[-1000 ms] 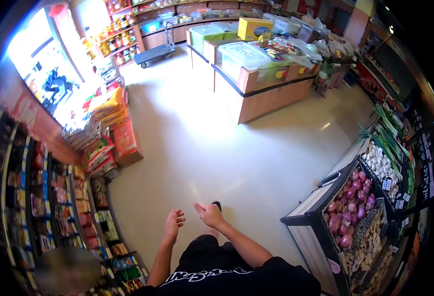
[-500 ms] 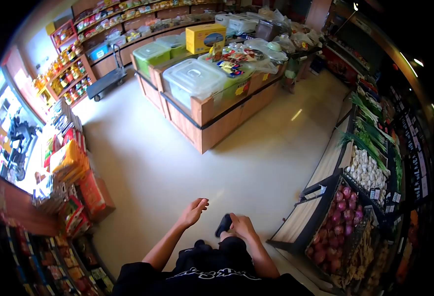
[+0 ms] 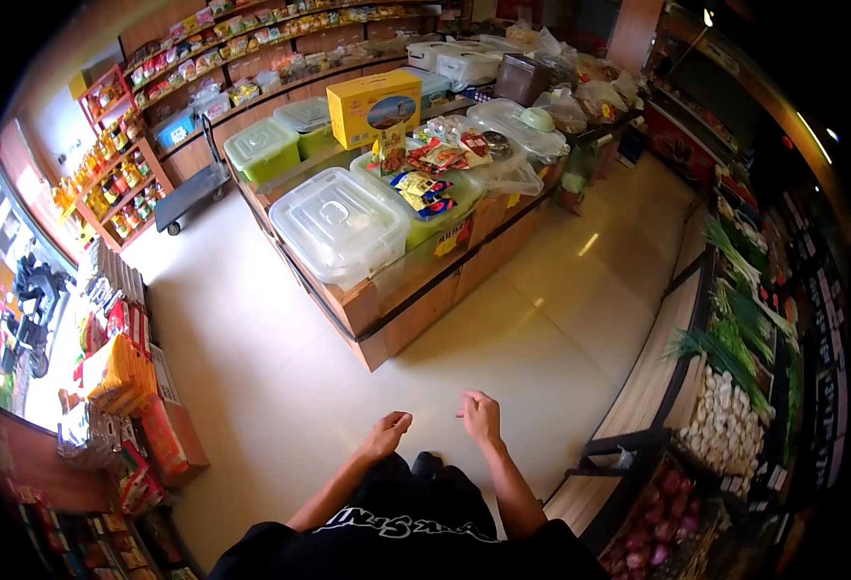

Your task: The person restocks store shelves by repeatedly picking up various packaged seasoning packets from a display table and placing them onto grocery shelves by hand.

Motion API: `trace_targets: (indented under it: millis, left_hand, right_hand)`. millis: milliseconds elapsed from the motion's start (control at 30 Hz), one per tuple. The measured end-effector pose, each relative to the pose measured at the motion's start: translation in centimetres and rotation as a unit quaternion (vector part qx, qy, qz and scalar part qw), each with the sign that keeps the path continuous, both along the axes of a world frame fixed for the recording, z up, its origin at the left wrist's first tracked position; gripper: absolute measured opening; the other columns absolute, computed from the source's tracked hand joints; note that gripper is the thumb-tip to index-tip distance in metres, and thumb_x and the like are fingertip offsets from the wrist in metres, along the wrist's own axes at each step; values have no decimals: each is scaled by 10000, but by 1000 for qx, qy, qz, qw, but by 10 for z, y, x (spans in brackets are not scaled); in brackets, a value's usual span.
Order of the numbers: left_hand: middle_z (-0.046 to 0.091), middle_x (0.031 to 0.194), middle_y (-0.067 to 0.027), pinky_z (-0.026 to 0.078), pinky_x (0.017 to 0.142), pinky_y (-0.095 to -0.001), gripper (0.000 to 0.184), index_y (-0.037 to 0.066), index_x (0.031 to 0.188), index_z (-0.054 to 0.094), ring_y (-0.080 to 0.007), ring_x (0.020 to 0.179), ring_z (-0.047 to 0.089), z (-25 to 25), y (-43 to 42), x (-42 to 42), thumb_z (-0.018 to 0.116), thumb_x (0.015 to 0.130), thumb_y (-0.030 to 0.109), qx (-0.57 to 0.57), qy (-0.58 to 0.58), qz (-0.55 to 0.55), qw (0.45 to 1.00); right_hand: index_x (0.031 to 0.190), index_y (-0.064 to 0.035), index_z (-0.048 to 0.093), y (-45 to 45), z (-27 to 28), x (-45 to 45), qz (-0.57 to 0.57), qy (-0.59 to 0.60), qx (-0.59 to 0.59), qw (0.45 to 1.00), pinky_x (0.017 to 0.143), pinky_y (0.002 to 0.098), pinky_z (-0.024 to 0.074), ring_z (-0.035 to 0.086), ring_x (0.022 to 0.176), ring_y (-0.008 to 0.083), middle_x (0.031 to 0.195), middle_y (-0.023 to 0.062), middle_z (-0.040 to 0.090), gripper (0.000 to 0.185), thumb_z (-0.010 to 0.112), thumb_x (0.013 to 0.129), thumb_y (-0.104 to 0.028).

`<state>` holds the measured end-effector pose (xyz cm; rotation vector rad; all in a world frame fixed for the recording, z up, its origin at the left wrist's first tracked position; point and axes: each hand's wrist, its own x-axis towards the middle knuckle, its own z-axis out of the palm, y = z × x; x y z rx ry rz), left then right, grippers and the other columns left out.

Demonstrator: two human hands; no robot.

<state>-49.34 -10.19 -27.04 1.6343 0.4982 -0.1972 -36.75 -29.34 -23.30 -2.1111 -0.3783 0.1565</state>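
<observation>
My left hand point(image 3: 386, 436) hangs in front of my body over the floor, its fingers loosely bent and nothing in them. To its right, my right hand point(image 3: 481, 419) is raised a little higher, with thumb and fingertips slightly apart and pointing left. It holds nothing either. The two hands do not touch each other or anything else. Beyond them stands a wooden display counter point(image 3: 416, 333). On its near corner is a clear-lidded storage bin point(image 3: 340, 224), and snack packets point(image 3: 423, 191) lie on the lid beside it.
Red onions point(image 3: 652, 522), garlic point(image 3: 725, 425) and green onions point(image 3: 735, 362) fill the rack on the right. Stacked goods point(image 3: 121, 372) line the left by the doorway. A platform trolley point(image 3: 191, 196) stands at the far left. A yellow box point(image 3: 374, 108) sits on the counter.
The counter and the right-hand rack appear closer and lower in view. My right hand has swung forward and up; my left hand is slightly lower. One shoe that showed clearly is now mostly hidden.
</observation>
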Motion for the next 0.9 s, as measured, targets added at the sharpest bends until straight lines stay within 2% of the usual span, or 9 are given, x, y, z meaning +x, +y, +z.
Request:
trace_targets:
  millis: [133, 233, 367, 467, 567, 700, 800, 833, 900]
  left_hand:
    - [645, 991, -114, 458, 845, -312, 455, -33, 1140, 598, -202, 950, 582, 10, 39, 84, 508, 961, 376, -54, -4, 62, 997]
    - [643, 1053, -105, 463, 842, -328, 426, -10, 1165, 590, -201, 977, 586, -28, 79, 155, 526, 955, 356, -53, 9, 87, 995]
    - [640, 1052, -98, 472, 808, -327, 381, 2, 1142, 596, -205, 961, 595, -54, 131, 266, 560, 939, 324, -23, -10, 96, 995]
    - [644, 956, -176, 474, 831, -377, 335, -22, 1068, 605, -313, 912, 611, -33, 163, 363, 619, 876, 252, 161, -93, 100, 977]
    - [594, 1105, -195, 450, 885, -410, 345, 3, 1115, 571, -352, 1029, 556, -25, 191, 451, 637, 832, 189, 364, -189, 77, 909]
    - [497, 1285, -154, 401, 940, -447, 481, 45, 1239, 512, -333, 1162, 475, -19, 215, 536, 643, 785, 130, 454, -189, 94, 866]
    - [476, 1318, -122, 374, 953, -462, 518, 82, 1280, 497, -308, 1190, 461, -32, 227, 583, 623, 777, 104, 510, -162, 112, 837]
    - [480, 1315, -115, 369, 952, -464, 521, 95, 1286, 499, -303, 1190, 463, -33, 227, 591, 615, 778, 96, 520, -141, 114, 835]
    - [492, 1303, -95, 351, 949, -462, 465, 130, 1250, 539, -290, 1181, 472, -35, 225, 604, 585, 791, 78, 523, -107, 134, 835]
  right_hand:
    - [1115, 20, 637, 42, 11, 103, 0, 17, 17, 1000, 674, 300, 523, 694, 634, 228, 648, 146, 679, 363, 442, 868, -161]
    - [1102, 29, 641, 77, 2, 178, -14, 45, 22, 999, 698, 311, 524, 701, 688, 236, 660, 149, 684, 362, 450, 870, -171]
    - [1114, 35, 637, 119, -34, 279, 27, 42, -12, 999, 769, 326, 519, 692, 833, 259, 852, 186, 700, 364, 529, 876, -218]
    - [1144, 34, 629, 152, -25, 347, 88, 36, -64, 993, 783, 327, 516, 679, 871, 242, 1009, 206, 686, 412, 601, 865, -268]
    - [1176, -10, 626, 180, -9, 414, 124, 23, -112, 986, 793, 352, 517, 671, 878, 275, 1036, 198, 677, 437, 649, 840, -288]
    - [1182, -8, 610, 214, 8, 492, 125, 35, -135, 982, 783, 364, 519, 657, 881, 289, 1009, 189, 670, 435, 668, 816, -235]
    - [1186, 1, 593, 237, -10, 548, 171, -21, -100, 980, 841, 369, 502, 630, 951, 294, 1086, 192, 642, 445, 687, 795, -188]
    - [1229, 4, 548, 243, -23, 566, 198, -81, -100, 972, 929, 387, 457, 571, 1058, 326, 1223, 203, 570, 502, 699, 773, -145]
    - [1254, 2, 522, 255, -36, 596, 229, -144, -114, 956, 981, 407, 414, 521, 1121, 357, 1273, 202, 531, 542, 703, 762, -135]
